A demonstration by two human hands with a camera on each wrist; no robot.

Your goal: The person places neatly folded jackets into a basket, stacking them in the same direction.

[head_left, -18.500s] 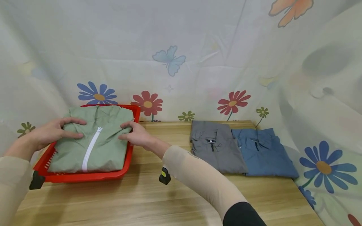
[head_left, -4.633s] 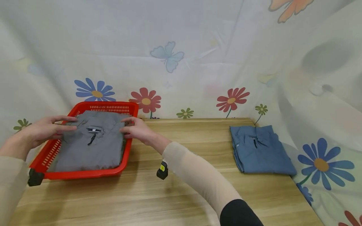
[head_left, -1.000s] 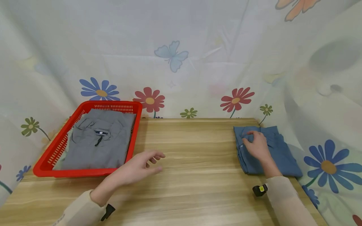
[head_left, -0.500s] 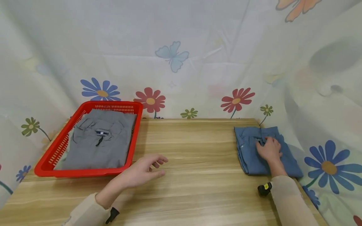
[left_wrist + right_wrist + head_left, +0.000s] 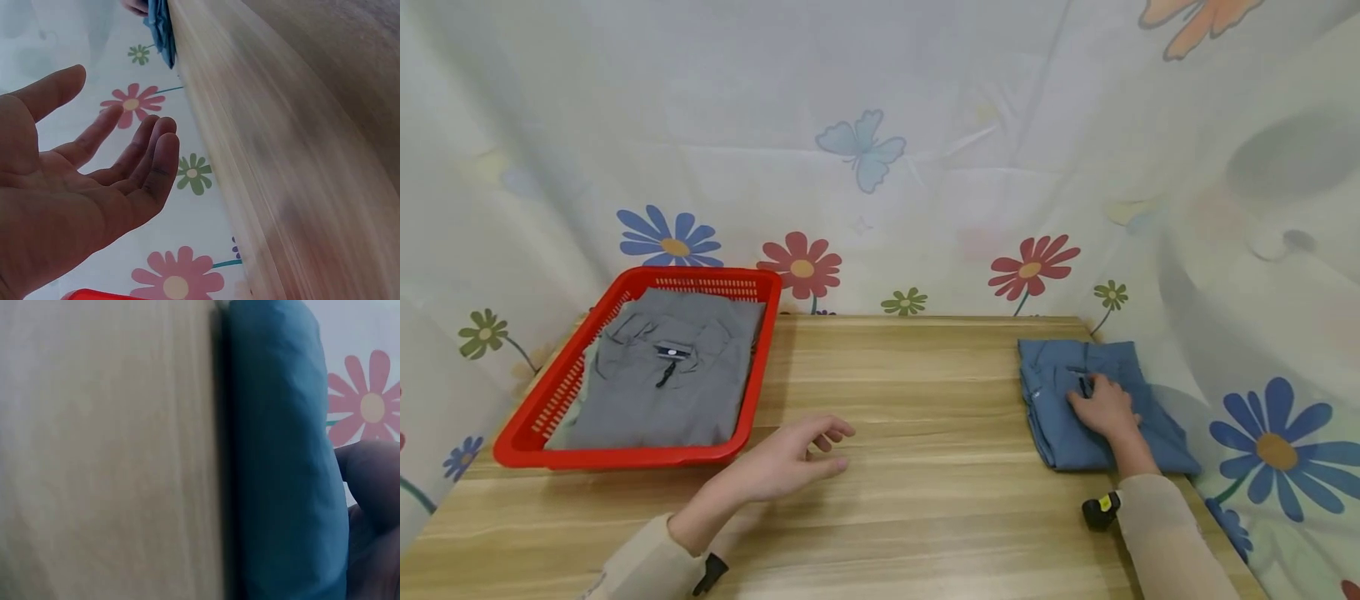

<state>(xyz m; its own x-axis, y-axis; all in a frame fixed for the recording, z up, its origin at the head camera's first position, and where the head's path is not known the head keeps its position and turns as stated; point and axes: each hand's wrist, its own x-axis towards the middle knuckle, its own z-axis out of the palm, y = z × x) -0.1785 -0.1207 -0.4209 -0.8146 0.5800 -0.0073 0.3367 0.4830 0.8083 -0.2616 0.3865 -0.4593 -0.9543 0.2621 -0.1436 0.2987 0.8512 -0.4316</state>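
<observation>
- Right hand [image 5: 1103, 410]: bent over the top of the folded blue garment [image 5: 1056, 433], thumb and fingers apart and resting on the cloth; whether fabric is pinched between them or merely pressed cannot be told.
- Left hand [image 5: 790, 460]: holding nothing; thumb well away from the loosely bent fingers; poised near the basket's front corner, well apart from the blue garment.
- Folded blue garment: one piece, at the far right of the surface [image 5: 917, 500], lying flat near the printed backdrop [image 5: 940, 208]; layered folds stacked along its left edge; a dark zip pull beside the right thumb.
- Red basket [image 5: 625, 457]: one, slatted walls, on the left of the surface.
- Grey garment [image 5: 655, 408]: one, folded, inside the basket, dark pull and label uppermost.
- Pale green garment [image 5: 571, 417]: a strip only, showing at the grey one's left side, apparently beneath it.
- Handling note, by judgement: the step in hand looks to be securing the blue garment. A grip through every layer should serve better than a pinch of the top sheet, which may pull the fold open. Light pressure would spare the slippery-looking cloth; the left hand could usefully support the stacked left edge, keeping the bundle level and square.
</observation>
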